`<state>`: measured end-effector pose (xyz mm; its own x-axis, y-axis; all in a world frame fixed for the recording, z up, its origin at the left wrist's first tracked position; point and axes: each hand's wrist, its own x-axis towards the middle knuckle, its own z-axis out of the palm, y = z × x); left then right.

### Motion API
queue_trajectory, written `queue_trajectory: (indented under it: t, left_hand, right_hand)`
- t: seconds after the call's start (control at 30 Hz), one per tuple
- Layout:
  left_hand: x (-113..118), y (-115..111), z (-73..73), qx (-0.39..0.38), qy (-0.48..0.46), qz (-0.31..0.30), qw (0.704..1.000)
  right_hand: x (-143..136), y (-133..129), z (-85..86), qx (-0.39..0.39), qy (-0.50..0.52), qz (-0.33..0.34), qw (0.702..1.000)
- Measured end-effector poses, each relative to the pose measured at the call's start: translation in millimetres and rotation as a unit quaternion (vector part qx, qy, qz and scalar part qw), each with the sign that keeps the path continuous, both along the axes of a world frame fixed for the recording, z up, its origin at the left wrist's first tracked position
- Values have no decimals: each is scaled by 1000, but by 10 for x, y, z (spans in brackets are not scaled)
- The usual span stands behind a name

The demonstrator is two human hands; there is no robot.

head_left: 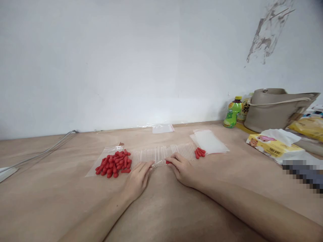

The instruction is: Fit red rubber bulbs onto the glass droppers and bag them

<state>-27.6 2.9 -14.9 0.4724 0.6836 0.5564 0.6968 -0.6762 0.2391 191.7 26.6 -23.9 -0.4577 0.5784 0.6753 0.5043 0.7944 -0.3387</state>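
My left hand (138,175) is closed with thumb and fingertips together on a clear glass dropper tube (157,164), which points to the right and slightly up. In a pinch, my right hand (182,169) holds a red rubber dropper bulb (168,162), a short gap away from the tube's end. Behind both hands lies a row of clear tubes (145,155) side by side. A heap of red bulbs (111,164) rests on a clear plastic bag (94,169) left of my left hand. Several more red bulbs (200,153) lie beyond my right hand.
White plastic bags (210,141) are stacked at the right, and another bag (163,128) lies near the wall. Farther right stand a green bottle (232,112), a grey-beige bag (267,114) and a yellow tissue pack (272,148). A grey cable (50,149) runs along the left.
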Motion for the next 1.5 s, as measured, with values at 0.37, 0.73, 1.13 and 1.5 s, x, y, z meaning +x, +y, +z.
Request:
queue_trajectory:
  t: [0.37,0.73,1.13,1.5]
  left_hand:
    - [8,11,3,-26,1,-25,999]
    - [81,77,-12,-33,2,-37,999]
    - [62,97,-46,-11,-14,-76,997]
    - [31,82,-56,-5,-28,-56,998]
  right_hand:
    - [-6,-66,49,-36,-27,11,999]
    - [-41,19,-9,-58,-14,39,997]
    - [-47,20,-16,-62,-21,56,996]
    - [19,-22,23,-74,10,64,995]
